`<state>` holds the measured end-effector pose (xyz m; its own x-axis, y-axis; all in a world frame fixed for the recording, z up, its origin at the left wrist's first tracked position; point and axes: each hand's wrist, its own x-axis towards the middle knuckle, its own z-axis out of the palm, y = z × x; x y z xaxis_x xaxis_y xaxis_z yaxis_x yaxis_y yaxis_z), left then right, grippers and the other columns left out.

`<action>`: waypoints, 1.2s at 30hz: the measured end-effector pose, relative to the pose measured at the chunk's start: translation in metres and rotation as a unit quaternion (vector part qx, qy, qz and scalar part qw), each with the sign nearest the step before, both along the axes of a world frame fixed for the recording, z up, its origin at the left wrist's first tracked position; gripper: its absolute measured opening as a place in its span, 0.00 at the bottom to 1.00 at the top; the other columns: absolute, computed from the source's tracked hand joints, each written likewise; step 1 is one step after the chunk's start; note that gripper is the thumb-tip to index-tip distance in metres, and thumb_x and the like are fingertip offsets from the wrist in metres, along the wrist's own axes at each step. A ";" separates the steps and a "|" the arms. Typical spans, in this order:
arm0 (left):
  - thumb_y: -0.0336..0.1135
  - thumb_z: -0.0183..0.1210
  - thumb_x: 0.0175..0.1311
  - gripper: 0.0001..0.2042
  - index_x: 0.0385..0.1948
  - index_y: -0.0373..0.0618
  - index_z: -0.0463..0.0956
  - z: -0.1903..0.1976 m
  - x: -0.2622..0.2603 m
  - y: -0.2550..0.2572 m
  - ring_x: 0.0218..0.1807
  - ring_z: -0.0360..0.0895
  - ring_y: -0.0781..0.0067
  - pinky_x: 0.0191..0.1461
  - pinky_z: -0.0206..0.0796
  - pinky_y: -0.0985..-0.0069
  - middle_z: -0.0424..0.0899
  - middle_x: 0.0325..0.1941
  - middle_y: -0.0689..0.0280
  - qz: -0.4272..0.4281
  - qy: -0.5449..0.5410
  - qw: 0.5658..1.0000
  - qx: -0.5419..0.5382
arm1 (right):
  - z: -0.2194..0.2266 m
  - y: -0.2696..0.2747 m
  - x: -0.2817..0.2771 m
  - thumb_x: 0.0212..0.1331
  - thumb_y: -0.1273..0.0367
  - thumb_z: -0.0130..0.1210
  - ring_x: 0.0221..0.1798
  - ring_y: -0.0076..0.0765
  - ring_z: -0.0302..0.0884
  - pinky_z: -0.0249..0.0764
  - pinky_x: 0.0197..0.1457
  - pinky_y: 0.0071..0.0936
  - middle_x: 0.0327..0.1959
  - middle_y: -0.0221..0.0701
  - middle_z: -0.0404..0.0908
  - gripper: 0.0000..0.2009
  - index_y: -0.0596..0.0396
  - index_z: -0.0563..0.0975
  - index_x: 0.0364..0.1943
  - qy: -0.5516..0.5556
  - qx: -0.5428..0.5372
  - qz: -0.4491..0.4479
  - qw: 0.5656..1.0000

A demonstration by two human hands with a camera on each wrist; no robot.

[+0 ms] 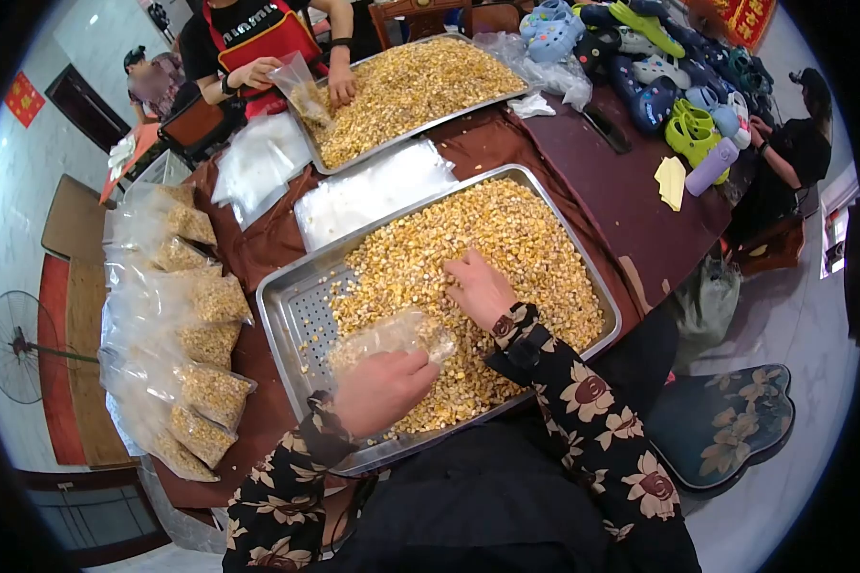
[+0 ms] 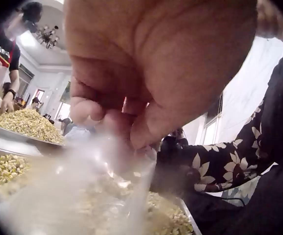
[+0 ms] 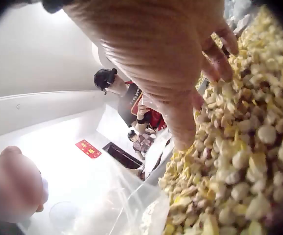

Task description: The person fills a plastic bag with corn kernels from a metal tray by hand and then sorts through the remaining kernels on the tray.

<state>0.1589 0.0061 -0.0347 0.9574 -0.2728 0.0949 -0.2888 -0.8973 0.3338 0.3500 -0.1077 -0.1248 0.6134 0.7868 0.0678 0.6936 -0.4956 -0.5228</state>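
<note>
My left hand (image 1: pixel 384 392) pinches the top of a clear plastic bag (image 1: pixel 382 342) between thumb and fingers, as the left wrist view shows up close. The bag lies low over the near-left part of a large metal tray (image 1: pixel 275 320), with some kernels inside. Dried corn kernels (image 1: pixel 535 258) are heaped across most of that tray. My right hand (image 1: pixel 483 286) reaches into the heap to the right of the bag. In the right wrist view its fingers (image 3: pixel 218 63) are spread, with the tips down among the kernels.
Filled bags (image 1: pixel 215 392) line the table's left side. Stacked empty bags (image 1: pixel 373 191) lie beyond my tray. Across the table, another person in a red apron (image 1: pixel 258 38) works at a second heaped tray (image 1: pixel 420 86). Clogs (image 1: pixel 655 100) crowd the far right, near a purple bottle (image 1: pixel 712 167).
</note>
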 end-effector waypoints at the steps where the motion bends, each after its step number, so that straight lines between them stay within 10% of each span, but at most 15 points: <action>1: 0.30 0.55 0.52 0.06 0.32 0.45 0.71 -0.003 0.000 -0.002 0.29 0.73 0.64 0.31 0.66 0.69 0.69 0.29 0.65 -0.001 0.000 1.000 -0.001 | -0.008 -0.002 0.000 0.49 0.67 0.61 0.40 0.49 0.74 0.71 0.42 0.38 0.39 0.40 0.71 0.15 0.51 0.76 0.42 0.010 0.044 -0.025 0.999; 7: 0.30 0.54 0.51 0.05 0.29 0.49 0.69 -0.007 0.002 -0.007 0.29 0.73 0.65 0.30 0.65 0.69 0.67 0.28 0.64 0.013 0.008 0.999 0.037 | -0.001 -0.026 0.008 0.53 0.72 0.55 0.27 0.37 0.73 0.71 0.30 0.29 0.26 0.35 0.75 0.05 0.57 0.76 0.32 0.143 0.199 -0.064 0.967; 9: 0.30 0.53 0.50 0.05 0.29 0.50 0.70 -0.003 0.002 -0.009 0.30 0.73 0.66 0.30 0.65 0.68 0.67 0.29 0.64 0.032 0.019 0.998 0.052 | 0.018 -0.034 0.005 0.56 0.71 0.56 0.21 0.23 0.71 0.68 0.24 0.21 0.23 0.26 0.74 0.05 0.57 0.76 0.32 0.469 0.196 -0.096 0.856; 13: 0.30 0.52 0.51 0.04 0.29 0.50 0.70 -0.003 0.001 -0.007 0.30 0.72 0.66 0.30 0.64 0.69 0.67 0.28 0.65 0.040 0.014 0.998 0.049 | 0.042 -0.032 -0.022 0.59 0.71 0.55 0.22 0.17 0.70 0.69 0.24 0.17 0.25 0.24 0.73 0.06 0.59 0.76 0.36 0.528 0.220 -0.036 0.820; 19: 0.29 0.53 0.51 0.04 0.28 0.49 0.70 0.000 -0.001 -0.005 0.30 0.71 0.66 0.31 0.64 0.68 0.67 0.28 0.65 0.059 -0.018 0.997 0.035 | 0.045 -0.020 -0.052 0.61 0.66 0.53 0.27 0.19 0.75 0.72 0.30 0.19 0.25 0.30 0.80 0.13 0.57 0.78 0.45 0.438 0.085 0.015 0.895; 24: 0.32 0.59 0.50 0.06 0.26 0.48 0.70 -0.003 0.000 0.004 0.31 0.72 0.65 0.32 0.65 0.69 0.69 0.29 0.66 0.044 -0.031 0.998 0.024 | 0.022 -0.033 -0.055 0.55 0.75 0.48 0.41 0.40 0.79 0.74 0.44 0.32 0.40 0.34 0.81 0.13 0.52 0.79 0.43 0.134 0.001 0.131 0.982; 32: 0.32 0.59 0.51 0.06 0.26 0.48 0.70 0.007 0.008 0.024 0.33 0.74 0.65 0.33 0.67 0.69 0.72 0.32 0.67 0.064 -0.039 0.996 0.052 | 0.040 -0.034 -0.047 0.54 0.74 0.49 0.44 0.45 0.77 0.74 0.47 0.35 0.42 0.37 0.80 0.12 0.51 0.79 0.42 0.268 -0.107 0.009 0.957; 36: 0.30 0.57 0.52 0.05 0.29 0.48 0.70 0.006 0.000 0.020 0.36 0.74 0.62 0.36 0.67 0.68 0.72 0.34 0.65 0.046 -0.013 0.999 0.015 | 0.027 -0.033 -0.018 0.53 0.67 0.55 0.47 0.45 0.75 0.73 0.45 0.39 0.48 0.38 0.74 0.15 0.49 0.75 0.47 0.044 0.024 -0.014 0.999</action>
<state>0.1591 0.0260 -0.0284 0.9758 -0.1867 0.1136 -0.2129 -0.9297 0.3007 0.3318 -0.1404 -0.0982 0.6408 0.7661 0.0501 0.6302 -0.4876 -0.6043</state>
